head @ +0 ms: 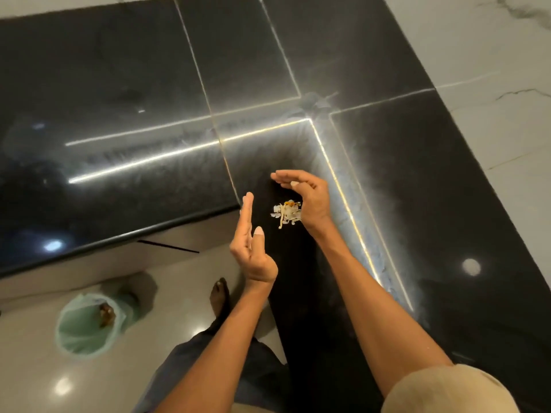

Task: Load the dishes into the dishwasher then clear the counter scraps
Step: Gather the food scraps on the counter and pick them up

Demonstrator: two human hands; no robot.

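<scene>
A small heap of pale scraps (286, 213) with an orange bit lies on the glossy black counter (134, 114), close to its inner corner edge. My right hand (307, 198) is cupped on edge just right of the heap, fingers curled over its far side and touching it. To the left of the scraps my left hand (250, 248) stands flat and upright at the counter's edge, palm facing the heap, with a bandage on the thumb tip. Neither hand holds anything. No dishes or dishwasher are in view.
A bin lined with a green bag (86, 326) stands on the pale floor at lower left, with some waste inside. My bare foot (220, 299) is beside it, under the counter edge. White marble wall (492, 70) borders the counter on the right.
</scene>
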